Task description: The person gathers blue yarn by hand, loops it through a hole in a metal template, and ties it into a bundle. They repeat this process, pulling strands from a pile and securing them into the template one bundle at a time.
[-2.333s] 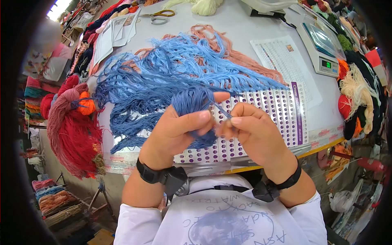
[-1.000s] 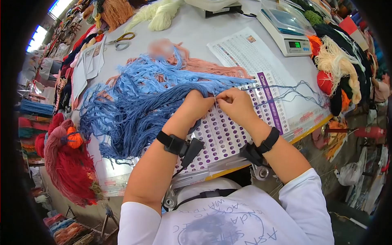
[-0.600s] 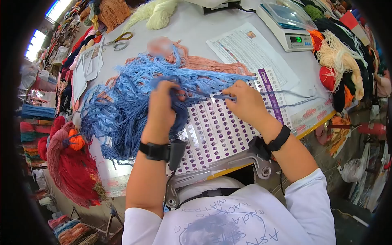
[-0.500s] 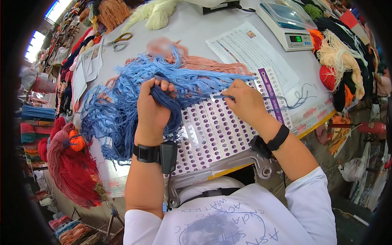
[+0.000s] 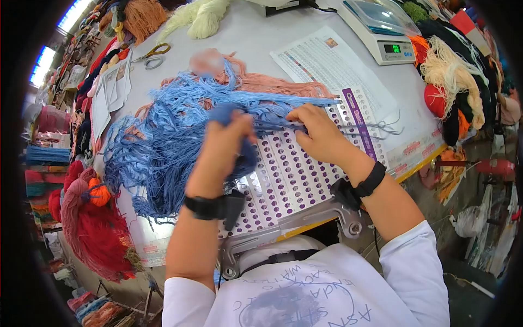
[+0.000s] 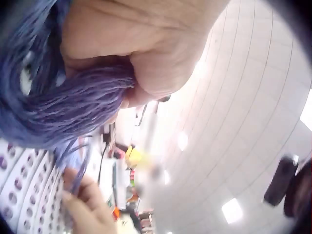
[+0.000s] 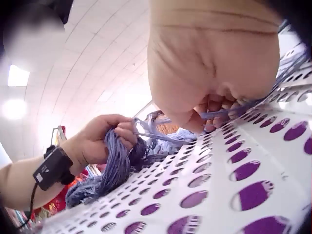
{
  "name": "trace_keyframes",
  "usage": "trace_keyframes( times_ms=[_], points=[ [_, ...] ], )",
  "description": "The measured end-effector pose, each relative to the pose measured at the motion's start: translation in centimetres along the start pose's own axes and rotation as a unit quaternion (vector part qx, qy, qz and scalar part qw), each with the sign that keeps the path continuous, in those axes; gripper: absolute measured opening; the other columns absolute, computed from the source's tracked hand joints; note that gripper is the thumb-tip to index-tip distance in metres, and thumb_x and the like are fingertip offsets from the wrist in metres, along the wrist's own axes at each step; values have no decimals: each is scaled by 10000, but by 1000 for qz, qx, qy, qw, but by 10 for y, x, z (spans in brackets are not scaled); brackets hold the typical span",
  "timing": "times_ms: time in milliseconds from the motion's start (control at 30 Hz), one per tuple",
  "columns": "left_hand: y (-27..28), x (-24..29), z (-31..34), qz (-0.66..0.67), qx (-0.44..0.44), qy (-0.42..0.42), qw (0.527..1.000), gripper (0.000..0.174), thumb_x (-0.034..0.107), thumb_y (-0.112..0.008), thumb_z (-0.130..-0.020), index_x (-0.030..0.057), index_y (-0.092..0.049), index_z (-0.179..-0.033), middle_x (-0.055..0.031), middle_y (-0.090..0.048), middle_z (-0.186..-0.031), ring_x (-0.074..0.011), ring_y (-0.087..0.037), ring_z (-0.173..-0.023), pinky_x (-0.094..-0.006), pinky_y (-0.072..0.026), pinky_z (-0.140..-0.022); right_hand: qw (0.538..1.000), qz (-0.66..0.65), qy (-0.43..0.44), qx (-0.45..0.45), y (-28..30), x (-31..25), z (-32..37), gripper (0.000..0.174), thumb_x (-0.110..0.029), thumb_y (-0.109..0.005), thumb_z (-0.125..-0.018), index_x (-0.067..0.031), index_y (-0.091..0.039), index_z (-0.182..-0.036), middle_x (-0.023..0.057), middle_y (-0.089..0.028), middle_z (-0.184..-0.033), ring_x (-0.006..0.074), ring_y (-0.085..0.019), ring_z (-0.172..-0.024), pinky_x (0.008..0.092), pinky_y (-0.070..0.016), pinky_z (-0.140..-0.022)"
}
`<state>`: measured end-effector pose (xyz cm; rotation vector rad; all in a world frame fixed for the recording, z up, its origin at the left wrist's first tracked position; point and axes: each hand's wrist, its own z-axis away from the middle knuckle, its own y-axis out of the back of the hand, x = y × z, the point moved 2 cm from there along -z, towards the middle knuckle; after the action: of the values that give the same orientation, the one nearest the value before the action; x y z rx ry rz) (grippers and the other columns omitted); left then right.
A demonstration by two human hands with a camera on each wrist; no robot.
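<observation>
My left hand, blurred by motion, grips a looped bundle of dark blue yarn above the table; strands bend out of the fist in the left wrist view. To its right, my right hand hovers low over a white card with rows of purple-centred holes. Its thumb and fingers pinch a few blue strands, which run across to the left hand. Their loose ends trail off to the right. Beneath and left of the left hand lies more dark blue yarn.
Light blue yarn and salmon yarn spread behind the hands. Scissors and papers lie at the back left. A printed chart and a digital scale are at the back right. Red yarn hangs off the left edge.
From close together a second ago, my hands have moved apart, the left one turning over with the dark blue bundle. The trailing strand ends have been drawn leftward through the right hand.
</observation>
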<state>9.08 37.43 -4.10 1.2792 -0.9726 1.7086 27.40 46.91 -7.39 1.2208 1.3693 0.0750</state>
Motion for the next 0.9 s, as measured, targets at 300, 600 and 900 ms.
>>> trace_keyframes(
  times_ms=[300, 600, 900],
  points=[
    [194, 67, -6, 30, 294, -142, 945, 48, 32, -524, -853, 54, -490, -827, -60, -563, -779, -151, -573, -609, -241, -421, -518, 999, 30, -33, -26, -1, -2, 0, 318, -35, -575, -724, -41, -559, -1041, 131, -541, -1051, 307, -503, -1033, 394, -407, -906],
    [21, 55, 57, 318, -99, 55, 941, 452, 284, -403, -949, -27, -442, -1274, -165, -414, -1364, -327, -401, -1252, -419, -397, -986, 964, -244, -110, 7, 11, -96, -15, 217, -140, -647, -799, -11, -631, -973, 79, -611, -894, 129, -576, -776, 270, -465, -727],
    [9, 52, 79, 291, -146, 81, 942, 501, 269, -370, -926, -60, -421, -1301, -166, -320, -1430, -286, -445, -1216, -406, -346, -1025, 840, -506, -186, -63, -1, -137, -7, 164, -112, -639, -817, 20, -629, -914, 34, -613, -771, 76, -562, -670, 217, -456, -612]
  ],
)
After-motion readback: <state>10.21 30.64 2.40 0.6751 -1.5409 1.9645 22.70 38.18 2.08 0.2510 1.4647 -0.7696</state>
